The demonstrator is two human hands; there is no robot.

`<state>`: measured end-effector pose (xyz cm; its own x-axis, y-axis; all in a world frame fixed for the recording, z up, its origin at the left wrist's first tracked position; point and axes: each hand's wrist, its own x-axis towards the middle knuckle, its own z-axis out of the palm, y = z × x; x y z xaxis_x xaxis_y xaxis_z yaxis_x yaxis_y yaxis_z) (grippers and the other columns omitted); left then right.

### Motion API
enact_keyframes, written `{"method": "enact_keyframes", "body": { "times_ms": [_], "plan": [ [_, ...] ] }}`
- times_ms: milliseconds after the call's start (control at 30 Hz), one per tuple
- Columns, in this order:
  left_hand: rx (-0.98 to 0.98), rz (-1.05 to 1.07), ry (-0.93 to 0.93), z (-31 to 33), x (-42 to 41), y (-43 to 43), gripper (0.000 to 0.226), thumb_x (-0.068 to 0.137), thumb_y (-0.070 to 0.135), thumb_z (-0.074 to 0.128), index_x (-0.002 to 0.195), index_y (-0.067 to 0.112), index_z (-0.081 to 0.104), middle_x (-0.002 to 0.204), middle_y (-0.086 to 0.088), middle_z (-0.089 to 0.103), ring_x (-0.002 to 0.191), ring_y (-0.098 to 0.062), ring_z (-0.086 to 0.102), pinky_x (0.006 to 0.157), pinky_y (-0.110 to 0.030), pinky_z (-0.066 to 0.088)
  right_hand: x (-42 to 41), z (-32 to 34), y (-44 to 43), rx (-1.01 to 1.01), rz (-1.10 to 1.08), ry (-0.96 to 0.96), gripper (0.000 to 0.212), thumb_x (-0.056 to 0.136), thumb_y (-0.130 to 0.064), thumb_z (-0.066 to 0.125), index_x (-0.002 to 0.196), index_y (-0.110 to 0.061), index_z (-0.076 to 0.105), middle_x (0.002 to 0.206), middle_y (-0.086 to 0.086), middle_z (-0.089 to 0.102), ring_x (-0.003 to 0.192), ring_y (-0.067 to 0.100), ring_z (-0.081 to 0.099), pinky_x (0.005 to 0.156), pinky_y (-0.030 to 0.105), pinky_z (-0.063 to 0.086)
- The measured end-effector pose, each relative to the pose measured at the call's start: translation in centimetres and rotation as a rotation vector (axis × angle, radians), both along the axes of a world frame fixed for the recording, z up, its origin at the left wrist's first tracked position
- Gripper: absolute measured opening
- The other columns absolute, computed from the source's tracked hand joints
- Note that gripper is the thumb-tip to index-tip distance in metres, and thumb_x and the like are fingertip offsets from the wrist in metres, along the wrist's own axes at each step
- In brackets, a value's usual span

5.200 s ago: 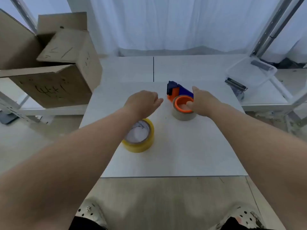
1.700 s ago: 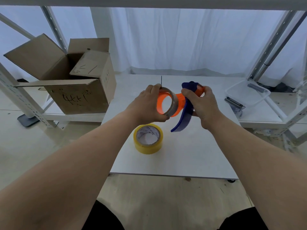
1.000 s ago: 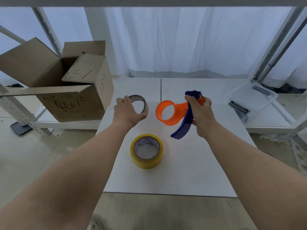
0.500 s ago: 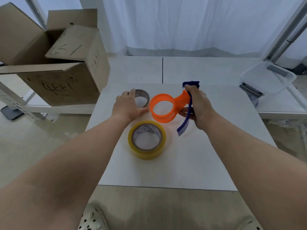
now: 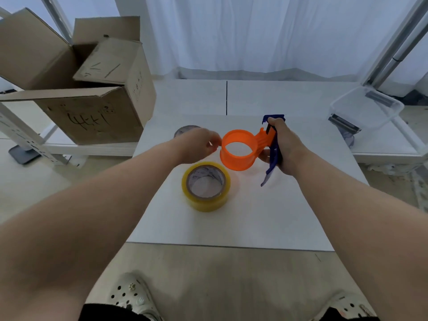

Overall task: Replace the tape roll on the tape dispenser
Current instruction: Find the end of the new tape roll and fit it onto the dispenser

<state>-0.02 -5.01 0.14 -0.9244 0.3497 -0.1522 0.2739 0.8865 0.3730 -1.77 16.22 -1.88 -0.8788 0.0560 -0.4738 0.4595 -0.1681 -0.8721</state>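
1. The desk is white and carries the work; a cardboard box stands off its far left corner and a clear tub off its far right
2. The new roll, yellow, lies flat on the desk near the middle, just in front of both hands and touched by neither
3. The dispenser is held above the desk, its orange hub bare and facing up, its blue handle pointing down toward the person
4. The right hand is closed round that handle, thumb on top near the blue blade end
5. The left hand hovers just left of the hub, fingers loosely curled and blurred, holding nothing that I can see
6. The old core, grey, rests on the desk behind the left hand, mostly hidden
7. Judged from this, the spent roll is off and fitting is not yet begun; next, the left hand needs to pick up the yellow roll and press it squarely over the hub, tape end facing the blade
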Motion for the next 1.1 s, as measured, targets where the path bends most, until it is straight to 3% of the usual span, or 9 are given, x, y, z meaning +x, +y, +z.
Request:
{"method": "enact_keyframes", "body": {
  "times_ms": [100, 200, 367, 433, 600, 767, 833, 967, 1100],
  "plan": [
    [-0.089, -0.019, -0.130, 0.1, 0.8, 0.2, 0.042, 0.090, 0.011, 0.046, 0.131, 0.018, 0.051, 0.132, 0.000, 0.056, 0.112, -0.014, 0.053, 0.097, -0.027, 0.039, 1.2, 0.6, 0.2, 0.044, 0.078, 0.008, 0.029, 0.083, -0.040, 0.061, 0.095, -0.016, 0.052, 0.075, 0.002, 0.055, 0.063, 0.020, 0.059, 0.070, 0.033, 0.055],
    [-0.166, -0.011, -0.187, -0.4, 1.6, -0.6, 0.050, 0.090, 0.020, 0.054, 0.138, 0.018, 0.043, 0.138, -0.002, 0.050, 0.123, -0.021, 0.050, 0.105, -0.035, 0.040, 2.2, 0.7, 0.2, 0.097, 0.104, 0.023, 0.028, 0.084, -0.036, 0.063, 0.098, -0.015, 0.052, 0.076, 0.002, 0.055, 0.062, 0.018, 0.057, 0.066, 0.031, 0.053],
    [-0.244, -0.011, -0.126, -1.8, 2.5, -0.3, 0.048, 0.089, 0.029, 0.058, 0.134, 0.017, 0.046, 0.132, -0.007, 0.056, 0.117, -0.027, 0.053, 0.099, -0.039, 0.044, 2.6, 0.6, 0.3, 0.265, 0.115, 0.044, 0.050, 0.084, -0.033, 0.064, 0.127, -0.016, 0.043, 0.101, 0.008, 0.059, 0.076, 0.022, 0.061, 0.061, 0.032, 0.053],
    [-0.292, -0.012, -0.073, -2.1, 2.2, 0.3, 0.042, 0.091, 0.024, 0.055, 0.132, 0.017, 0.049, 0.130, -0.008, 0.056, 0.115, -0.028, 0.054, 0.094, -0.039, 0.047, 2.5, 0.6, 0.4, 0.278, 0.137, 0.022, 0.047, 0.085, -0.031, 0.064, 0.126, -0.016, 0.045, 0.103, 0.008, 0.060, 0.078, 0.023, 0.062, 0.061, 0.033, 0.054],
    [-0.349, -0.070, -0.050, -1.7, 1.4, 0.3, 0.034, 0.093, 0.019, 0.051, 0.127, 0.017, 0.055, 0.124, -0.008, 0.060, 0.110, -0.026, 0.056, 0.093, -0.040, 0.048, 2.5, 0.0, 1.3, 0.355, 0.206, -0.046, 0.031, 0.084, -0.024, 0.066, 0.109, -0.011, 0.056, 0.079, 0.005, 0.060, 0.064, 0.020, 0.059, 0.057, 0.033, 0.054],
    [-0.185, -0.045, 0.006, -1.7, 1.1, -0.4, 0.029, 0.093, 0.023, 0.051, 0.121, 0.018, 0.060, 0.117, -0.005, 0.065, 0.107, -0.024, 0.057, 0.091, -0.035, 0.046, 2.1, -0.8, 1.6, 0.602, 0.296, 0.005, 0.035, 0.076, -0.021, 0.071, 0.105, -0.005, 0.061, 0.082, 0.014, 0.062, 0.067, 0.028, 0.060, 0.060, 0.036, 0.053],
    [-0.091, -0.006, 0.008, -1.5, 0.9, -0.5, 0.030, 0.093, 0.025, 0.052, 0.121, 0.017, 0.060, 0.118, -0.004, 0.065, 0.109, -0.022, 0.057, 0.095, -0.037, 0.045, 1.7, -0.9, 1.2, 0.678, 0.292, 0.055, 0.039, 0.074, -0.024, 0.071, 0.108, -0.007, 0.060, 0.092, 0.017, 0.066, 0.073, 0.030, 0.062, 0.068, 0.041, 0.055],
    [-0.009, 0.032, 0.030, -1.2, 0.9, -0.4, 0.030, 0.092, 0.028, 0.056, 0.119, 0.017, 0.061, 0.114, -0.004, 0.066, 0.104, -0.022, 0.059, 0.093, -0.039, 0.048, 1.3, -1.0, 0.7, 0.871, 0.363, 0.085, 0.046, 0.083, -0.023, 0.063, 0.122, -0.001, 0.051, 0.117, 0.021, 0.060, 0.105, 0.035, 0.059, 0.093, 0.047, 0.049],
    [-0.003, 0.021, 0.098, -0.7, 1.0, -0.4, 0.028, 0.089, 0.033, 0.058, 0.109, 0.013, 0.065, 0.103, -0.006, 0.067, 0.095, -0.024, 0.061, 0.084, -0.039, 0.051, 1.6, -0.7, 0.0, 0.951, 0.293, 0.141, 0.058, 0.085, -0.023, 0.057, 0.135, -0.004, 0.035, 0.131, 0.020, 0.047, 0.117, 0.034, 0.049, 0.096, 0.041, 0.045]
  ]
}}
